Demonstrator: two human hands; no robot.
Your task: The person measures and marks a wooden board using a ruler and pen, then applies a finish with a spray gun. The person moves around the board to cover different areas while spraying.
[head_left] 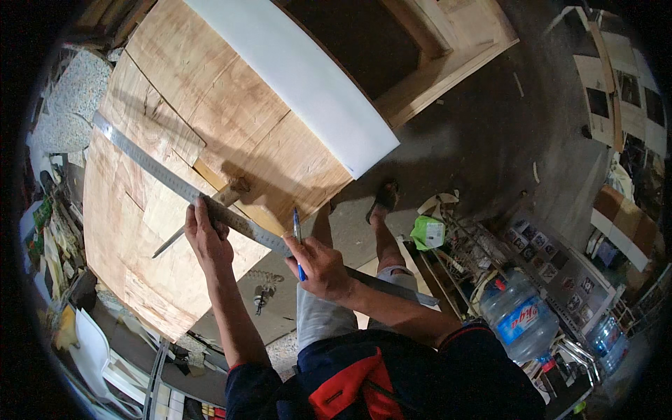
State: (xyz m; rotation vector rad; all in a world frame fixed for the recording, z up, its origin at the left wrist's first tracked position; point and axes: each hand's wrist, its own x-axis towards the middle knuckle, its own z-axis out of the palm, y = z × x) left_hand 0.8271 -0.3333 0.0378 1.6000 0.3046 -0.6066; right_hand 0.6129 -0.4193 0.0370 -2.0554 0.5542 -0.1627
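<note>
Speckled foam blocks (77,87) are seen at the far left, beyond the left hand (210,241), and a white plastic chair (91,343) is partly shown left of that hand, closer to the body. Pale plywood (150,259) is spread under the left hand and well out beyond it. Across the wood a steel ruler (154,166) is laid aslant, from far to the left of the left hand to just past the right wrist. A wooden-handled tool (234,190) is crossed by the ruler at the left fingertips, its metal shaft being shown left of them. The ruler's edge is touched by the bent left fingers; whether it is gripped or only pressed cannot be told. Beyond both hands, a white sheet (301,84) is laid along the plywood's far side. A blue pen (297,225) is pinched between thumb and fingers of the right hand (323,271), which is held over the ruler. Farther out, to its right, a wooden frame (455,73) is placed; nearer, a green packet (428,232) and a large water bottle (521,318) are seen.
</note>
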